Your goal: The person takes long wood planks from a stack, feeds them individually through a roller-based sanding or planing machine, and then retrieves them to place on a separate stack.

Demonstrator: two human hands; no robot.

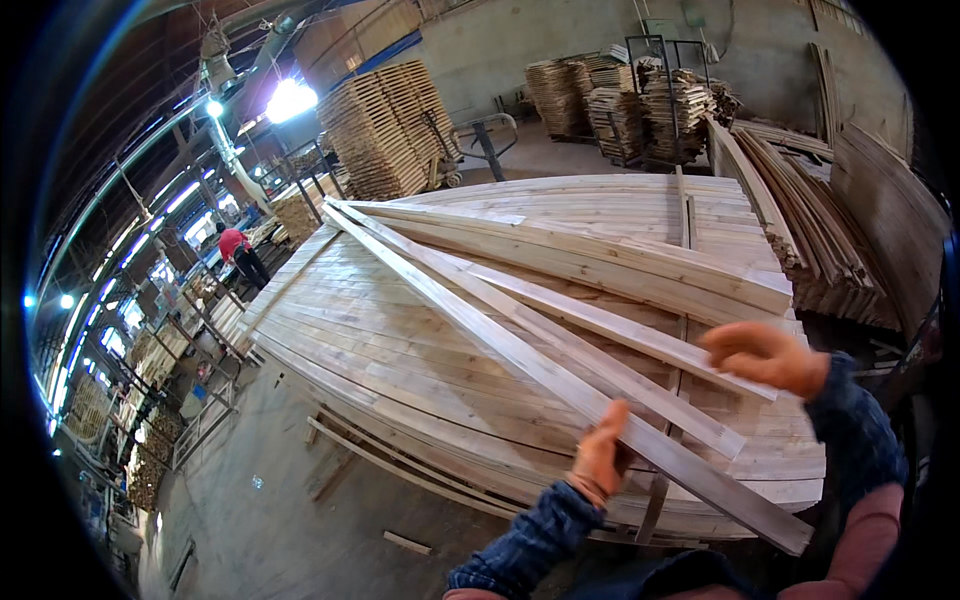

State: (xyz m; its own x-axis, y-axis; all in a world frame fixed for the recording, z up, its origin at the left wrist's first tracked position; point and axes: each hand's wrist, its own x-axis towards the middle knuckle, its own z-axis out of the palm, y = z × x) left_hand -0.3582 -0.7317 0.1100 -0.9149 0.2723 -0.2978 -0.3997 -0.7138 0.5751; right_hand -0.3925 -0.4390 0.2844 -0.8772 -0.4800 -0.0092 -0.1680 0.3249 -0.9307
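Note:
My left hand (598, 455) is closed around the edge of a long, pale wooden board (560, 385), with its thumb on top. That board lies slantwise across a wide stack of planks (420, 350), its near end jutting past the stack toward me. My right hand (765, 358) hovers over the near end of another narrow board (640, 340), fingers loosely bent and apart, slightly blurred, and does not appear to hold anything. Between these two lies a third thin board (700, 420). All three fan out from the far left corner of the stack.
Thicker beams (600, 262) lie on the stack beyond the boards. Piles of wood (385, 130) and a pallet jack handle (488, 145) stand behind. More long planks (815, 225) are heaped at right. A person in red (235, 245) bends over far left. A scrap (408, 543) lies on the floor.

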